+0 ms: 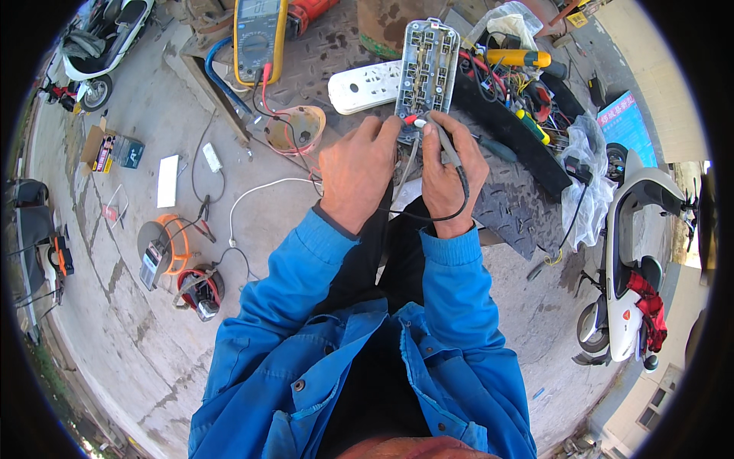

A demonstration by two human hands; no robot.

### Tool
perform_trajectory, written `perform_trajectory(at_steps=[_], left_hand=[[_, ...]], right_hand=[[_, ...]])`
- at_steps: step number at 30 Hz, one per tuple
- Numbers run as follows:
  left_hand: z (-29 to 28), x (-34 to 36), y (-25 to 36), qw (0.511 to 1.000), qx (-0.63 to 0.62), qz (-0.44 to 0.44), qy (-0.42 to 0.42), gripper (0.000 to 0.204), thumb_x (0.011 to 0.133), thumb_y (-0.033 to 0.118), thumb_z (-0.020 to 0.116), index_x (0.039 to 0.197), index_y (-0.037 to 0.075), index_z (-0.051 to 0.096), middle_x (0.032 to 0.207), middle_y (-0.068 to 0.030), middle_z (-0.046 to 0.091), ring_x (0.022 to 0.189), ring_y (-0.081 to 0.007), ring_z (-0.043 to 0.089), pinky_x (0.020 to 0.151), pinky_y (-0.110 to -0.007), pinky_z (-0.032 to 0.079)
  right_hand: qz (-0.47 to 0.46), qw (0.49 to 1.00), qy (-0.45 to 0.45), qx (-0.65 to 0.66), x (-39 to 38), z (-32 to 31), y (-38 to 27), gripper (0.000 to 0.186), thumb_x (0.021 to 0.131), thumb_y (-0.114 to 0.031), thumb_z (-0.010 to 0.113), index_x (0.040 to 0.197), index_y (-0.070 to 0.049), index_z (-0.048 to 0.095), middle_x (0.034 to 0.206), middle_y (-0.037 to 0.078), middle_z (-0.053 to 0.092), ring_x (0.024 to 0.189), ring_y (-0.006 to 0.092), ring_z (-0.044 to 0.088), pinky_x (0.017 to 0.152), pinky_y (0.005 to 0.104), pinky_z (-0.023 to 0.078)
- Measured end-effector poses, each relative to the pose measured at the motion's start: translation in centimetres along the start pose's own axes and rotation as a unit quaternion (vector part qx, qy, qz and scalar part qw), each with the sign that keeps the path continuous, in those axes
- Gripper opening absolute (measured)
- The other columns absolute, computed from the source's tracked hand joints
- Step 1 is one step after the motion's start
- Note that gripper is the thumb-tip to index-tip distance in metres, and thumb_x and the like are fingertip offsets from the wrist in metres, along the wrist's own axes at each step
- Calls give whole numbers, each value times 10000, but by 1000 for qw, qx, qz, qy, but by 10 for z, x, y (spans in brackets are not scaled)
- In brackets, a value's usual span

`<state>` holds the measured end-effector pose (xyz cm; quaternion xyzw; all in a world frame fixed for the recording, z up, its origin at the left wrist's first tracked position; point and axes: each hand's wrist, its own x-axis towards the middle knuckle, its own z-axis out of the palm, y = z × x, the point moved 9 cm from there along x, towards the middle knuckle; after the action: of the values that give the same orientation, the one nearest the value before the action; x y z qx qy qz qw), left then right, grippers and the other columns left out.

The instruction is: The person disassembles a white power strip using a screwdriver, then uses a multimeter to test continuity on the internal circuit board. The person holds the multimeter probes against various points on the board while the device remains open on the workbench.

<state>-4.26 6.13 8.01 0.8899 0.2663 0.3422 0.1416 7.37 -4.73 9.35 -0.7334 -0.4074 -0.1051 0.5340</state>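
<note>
An opened power strip [425, 65], its metal contacts bared, lies in front of me with its near end at my fingers. My right hand [456, 172] pinches a dark grey test probe [446, 144], whose black lead loops below the hand. My left hand [352, 172] is closed at the left of the strip's near end; what its fingers grip is hidden. A small red piece [413, 120] shows between both sets of fingertips. Left of the strip lies its white cover [359, 86]. Farther left, a yellow-edged multimeter [258, 53] has red and black leads plugged in.
A shallow dish [312, 122] sits near my left hand. On the right, a long black tray [505, 126] holds tangled wires and tools, beside clear plastic bags [587, 180]. An orange cable reel [177, 241] stands on the ground at left. A white scooter [623, 298] is parked at right.
</note>
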Motion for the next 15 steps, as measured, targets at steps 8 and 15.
perform_trajectory(at_steps=[8,15], left_hand=[[1,1,1,1000,15,2,-5,189,1021,131,771,1207,160,773,939,-62,706,787,-337,756,623,-454,583],[3,0,1,1000,15,-12,-11,182,1031,147,758,1212,161,771,955,-61,715,782,-344,765,624,-462,588]], right_hand=[[137,988,38,63,-2,-23,28,152,1040,-70,789,1176,-2,800,1048,169,832,956,232,815,858,361,619],[97,995,24,12,-3,-30,23,160,1034,-70,793,1176,3,799,1031,157,831,939,215,808,874,350,616]])
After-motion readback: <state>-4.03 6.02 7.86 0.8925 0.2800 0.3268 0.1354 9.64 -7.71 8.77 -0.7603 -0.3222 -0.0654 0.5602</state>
